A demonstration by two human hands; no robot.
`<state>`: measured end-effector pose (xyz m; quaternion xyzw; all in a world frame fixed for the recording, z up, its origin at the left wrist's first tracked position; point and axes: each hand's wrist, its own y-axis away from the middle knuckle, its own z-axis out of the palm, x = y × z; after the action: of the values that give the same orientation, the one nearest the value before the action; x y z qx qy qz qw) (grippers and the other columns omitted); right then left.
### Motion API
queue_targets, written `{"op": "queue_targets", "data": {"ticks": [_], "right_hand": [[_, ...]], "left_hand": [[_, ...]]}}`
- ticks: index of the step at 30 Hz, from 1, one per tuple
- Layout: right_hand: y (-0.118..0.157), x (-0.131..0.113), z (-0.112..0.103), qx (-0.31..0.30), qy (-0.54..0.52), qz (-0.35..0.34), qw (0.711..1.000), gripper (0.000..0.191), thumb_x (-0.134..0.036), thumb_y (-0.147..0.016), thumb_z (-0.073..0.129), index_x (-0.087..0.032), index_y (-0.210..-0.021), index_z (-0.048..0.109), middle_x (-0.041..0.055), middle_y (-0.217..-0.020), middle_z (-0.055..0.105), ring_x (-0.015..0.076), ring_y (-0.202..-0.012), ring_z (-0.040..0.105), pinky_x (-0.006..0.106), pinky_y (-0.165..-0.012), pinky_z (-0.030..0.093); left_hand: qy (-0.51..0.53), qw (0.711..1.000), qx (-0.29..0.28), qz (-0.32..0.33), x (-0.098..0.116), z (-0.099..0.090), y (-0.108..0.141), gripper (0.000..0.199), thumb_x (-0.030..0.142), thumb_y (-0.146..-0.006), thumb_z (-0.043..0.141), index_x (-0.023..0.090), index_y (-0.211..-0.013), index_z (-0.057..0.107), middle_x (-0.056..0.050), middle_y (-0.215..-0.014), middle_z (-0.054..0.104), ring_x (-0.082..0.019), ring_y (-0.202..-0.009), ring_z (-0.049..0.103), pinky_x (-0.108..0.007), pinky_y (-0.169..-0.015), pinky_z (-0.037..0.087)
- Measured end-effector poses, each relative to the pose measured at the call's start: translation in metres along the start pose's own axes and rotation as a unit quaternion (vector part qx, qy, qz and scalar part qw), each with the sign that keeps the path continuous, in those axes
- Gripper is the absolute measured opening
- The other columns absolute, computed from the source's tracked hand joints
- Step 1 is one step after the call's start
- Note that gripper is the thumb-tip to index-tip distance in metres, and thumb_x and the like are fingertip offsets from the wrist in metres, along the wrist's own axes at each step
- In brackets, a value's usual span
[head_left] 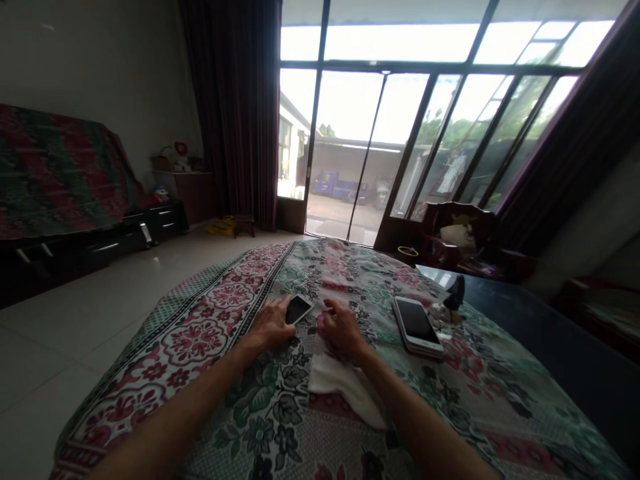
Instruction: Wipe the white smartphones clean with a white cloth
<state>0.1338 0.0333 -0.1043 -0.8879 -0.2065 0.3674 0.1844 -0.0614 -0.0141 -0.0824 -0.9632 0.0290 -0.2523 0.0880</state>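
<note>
Your left hand (273, 323) grasps a small, white-rimmed, black-screened phone (299, 309), long axis forward-right; right hand (343, 327), beside it, looks loosely empty.

My left forearm (193, 400) runs in from 7 o'clock, angled toward 2, left hand (273, 323) set in a thumb-and-fingers grip. Right forearm (420, 407) comes from 5, angled toward 10, right hand (343, 328) back up, fingers half curled, palm side hidden. Both arms bare, hands near each other around 6, not touching.
</note>
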Motion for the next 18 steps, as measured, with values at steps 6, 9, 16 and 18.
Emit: {"op": "queue_targets", "data": {"ticks": [6, 9, 16, 18], "right_hand": [[0.016, 0.026, -0.025, 0.065, 0.018, 0.012, 0.998, 0.039, -0.017, -0.077, 0.045, -0.018, -0.111, 0.064, 0.0109, -0.109, 0.067, 0.0237, -0.101, 0.062, 0.039, -0.091, 0.049], [0.026, 0.036, -0.031, 0.075, 0.018, 0.015, 0.997, 0.038, -0.020, -0.079, 0.046, -0.018, -0.113, 0.062, 0.0105, -0.111, 0.066, 0.0236, -0.104, 0.061, 0.040, -0.093, 0.048], [0.034, 0.028, -0.032, 0.001, 0.035, 0.028, 0.999, 0.055, -0.022, -0.074, 0.052, -0.014, -0.128, 0.053, 0.0140, -0.126, 0.059, 0.0282, -0.120, 0.051, 0.044, -0.103, 0.039], [0.034, 0.023, -0.034, -0.039, 0.042, 0.025, 0.998, 0.067, -0.030, -0.072, 0.060, -0.017, -0.136, 0.046, 0.0136, -0.134, 0.053, 0.0308, -0.126, 0.046, 0.047, -0.105, 0.036]], "left_hand": [[0.139, 0.988, 0.047, 0.046, 0.046, 0.038, -0.002, 0.073, 0.030, -0.067, 0.072, 0.015, -0.135, 0.050, -0.015, -0.137, 0.053, -0.031, -0.130, 0.043, -0.035, -0.109, 0.028], [0.136, 0.987, 0.079, 0.019, 0.044, 0.040, -0.003, 0.057, 0.025, -0.080, 0.059, 0.013, -0.135, 0.050, -0.015, -0.131, 0.058, -0.026, -0.121, 0.052, -0.033, -0.103, 0.037], [0.150, 0.989, 0.008, -0.003, 0.023, 0.028, -0.007, 0.056, 0.007, -0.071, 0.051, 0.015, -0.125, 0.061, -0.007, -0.101, 0.071, -0.018, -0.085, 0.065, -0.024, -0.081, 0.047], [0.199, 0.979, -0.047, 0.018, 0.021, 0.024, -0.006, 0.064, 0.010, -0.067, 0.054, 0.016, -0.131, 0.056, -0.005, -0.102, 0.071, -0.018, -0.079, 0.065, -0.023, -0.073, 0.048]]}}
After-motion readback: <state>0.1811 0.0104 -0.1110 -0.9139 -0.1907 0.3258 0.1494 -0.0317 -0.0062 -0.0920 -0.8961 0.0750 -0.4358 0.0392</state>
